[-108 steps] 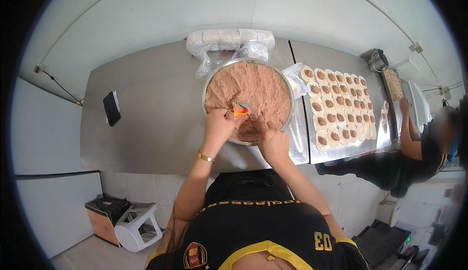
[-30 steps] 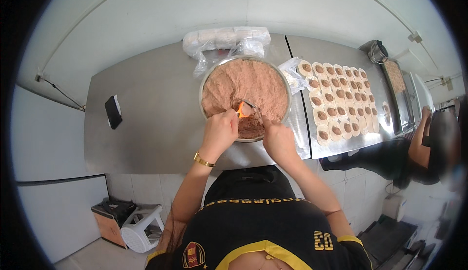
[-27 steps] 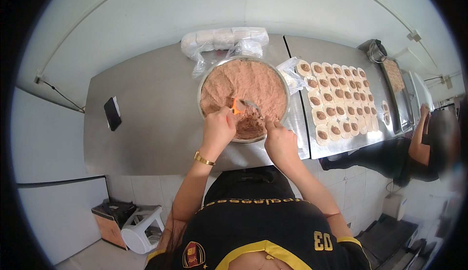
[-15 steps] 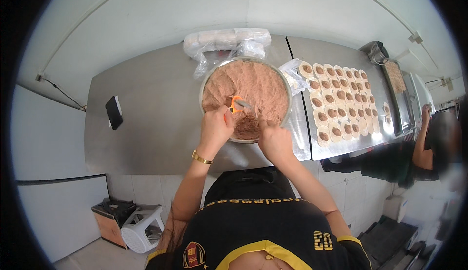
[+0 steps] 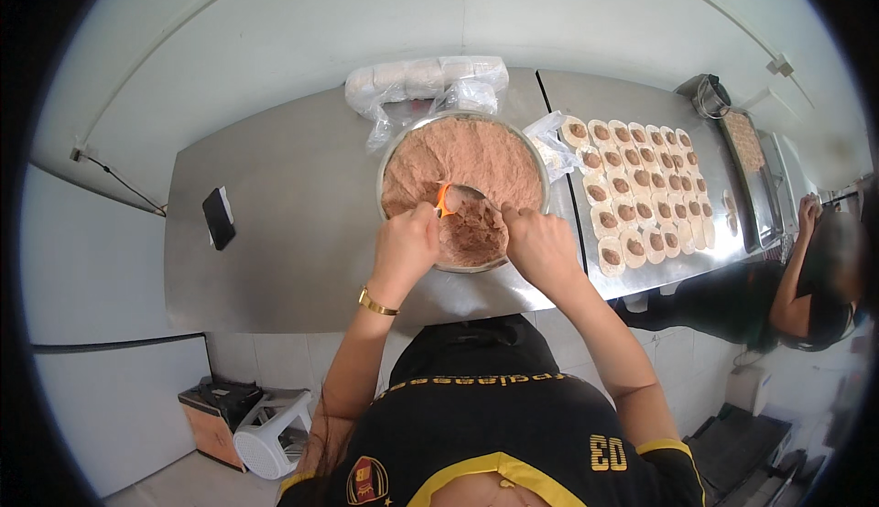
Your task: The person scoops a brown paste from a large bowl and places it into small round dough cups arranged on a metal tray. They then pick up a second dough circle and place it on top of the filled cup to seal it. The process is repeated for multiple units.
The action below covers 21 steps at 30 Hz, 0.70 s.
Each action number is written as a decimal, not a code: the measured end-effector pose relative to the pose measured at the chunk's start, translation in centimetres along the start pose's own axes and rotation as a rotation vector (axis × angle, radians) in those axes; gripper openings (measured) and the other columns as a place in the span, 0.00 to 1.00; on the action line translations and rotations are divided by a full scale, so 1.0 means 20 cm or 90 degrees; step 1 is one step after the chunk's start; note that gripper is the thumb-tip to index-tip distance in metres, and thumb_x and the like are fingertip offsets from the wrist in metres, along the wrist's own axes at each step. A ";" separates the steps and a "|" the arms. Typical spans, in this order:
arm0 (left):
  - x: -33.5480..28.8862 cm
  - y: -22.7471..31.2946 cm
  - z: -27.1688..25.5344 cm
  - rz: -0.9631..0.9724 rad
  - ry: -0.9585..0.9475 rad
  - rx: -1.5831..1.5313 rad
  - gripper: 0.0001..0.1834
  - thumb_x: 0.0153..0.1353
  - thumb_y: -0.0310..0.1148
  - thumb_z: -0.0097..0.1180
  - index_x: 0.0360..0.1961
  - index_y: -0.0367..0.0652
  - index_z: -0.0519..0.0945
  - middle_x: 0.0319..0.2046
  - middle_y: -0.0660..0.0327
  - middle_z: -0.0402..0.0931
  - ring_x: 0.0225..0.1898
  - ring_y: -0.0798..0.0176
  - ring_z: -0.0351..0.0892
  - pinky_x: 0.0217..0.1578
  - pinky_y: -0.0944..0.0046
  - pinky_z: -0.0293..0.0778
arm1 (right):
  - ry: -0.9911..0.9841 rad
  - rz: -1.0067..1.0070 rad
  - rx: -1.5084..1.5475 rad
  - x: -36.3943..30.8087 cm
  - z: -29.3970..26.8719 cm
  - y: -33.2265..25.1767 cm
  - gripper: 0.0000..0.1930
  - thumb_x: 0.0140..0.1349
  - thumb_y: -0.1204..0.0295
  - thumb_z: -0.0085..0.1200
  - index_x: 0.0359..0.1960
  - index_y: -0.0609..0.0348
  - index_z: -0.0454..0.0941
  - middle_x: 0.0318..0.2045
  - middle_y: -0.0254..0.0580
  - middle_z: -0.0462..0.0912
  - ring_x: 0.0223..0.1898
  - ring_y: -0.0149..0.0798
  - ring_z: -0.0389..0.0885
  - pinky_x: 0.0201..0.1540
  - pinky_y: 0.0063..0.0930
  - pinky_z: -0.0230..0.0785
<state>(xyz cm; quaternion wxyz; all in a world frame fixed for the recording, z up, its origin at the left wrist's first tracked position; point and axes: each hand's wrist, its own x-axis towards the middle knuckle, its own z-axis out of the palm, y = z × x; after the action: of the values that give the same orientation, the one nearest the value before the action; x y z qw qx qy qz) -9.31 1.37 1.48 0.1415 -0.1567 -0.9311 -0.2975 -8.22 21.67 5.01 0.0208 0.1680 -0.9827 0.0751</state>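
Pinkish mince (image 5: 467, 154) in round metal bowl (image 5: 546, 179), left fingers (image 5: 427, 218) pinching orange tool (image 5: 443, 201), right fingers (image 5: 516, 218) gripping spoon (image 5: 475, 192)

Pinkish-brown mixture (image 5: 458, 152), bright orange tool (image 5: 445, 199), grey table (image 5: 284, 232), cream wrappers (image 5: 638, 196) (brown-centred), black shirt (image 5: 494, 425) trimmed yellow

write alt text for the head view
Over a bowl of pinkish filling, the left hand holds an orange tool and the right hand a metal utensil. Rows of topped wrappers lie to the right, a phone to the left.
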 end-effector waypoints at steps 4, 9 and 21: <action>0.00 0.05 0.01 0.050 -0.025 0.096 0.07 0.56 0.29 0.51 0.23 0.40 0.70 0.14 0.53 0.73 0.17 0.48 0.76 0.18 0.52 0.72 | -0.092 0.023 0.301 0.06 0.08 0.15 0.10 0.52 0.76 0.50 0.34 0.65 0.81 0.10 0.43 0.72 0.15 0.41 0.73 0.19 0.31 0.65; -0.03 0.05 0.03 0.013 -0.044 0.150 0.07 0.57 0.30 0.50 0.23 0.40 0.71 0.17 0.54 0.75 0.18 0.49 0.77 0.18 0.52 0.73 | -0.384 0.274 1.016 0.01 -0.02 0.27 0.11 0.60 0.74 0.51 0.41 0.61 0.81 0.10 0.23 0.59 0.10 0.17 0.50 0.09 0.15 0.38; 0.01 0.05 0.04 -0.031 -0.082 0.117 0.04 0.55 0.26 0.49 0.25 0.38 0.72 0.18 0.48 0.73 0.22 0.43 0.74 0.22 0.50 0.69 | 0.444 0.529 0.278 -0.66 0.05 1.09 0.12 0.57 0.74 0.46 0.37 0.66 0.79 0.18 0.38 0.77 0.21 0.31 0.74 0.27 0.27 0.66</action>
<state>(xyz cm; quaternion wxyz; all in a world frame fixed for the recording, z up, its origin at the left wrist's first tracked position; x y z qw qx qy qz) -9.38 2.62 1.40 0.0881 -0.1392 -0.9650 -0.2039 -3.06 46.07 0.18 0.2766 -0.2654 -0.8633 0.3283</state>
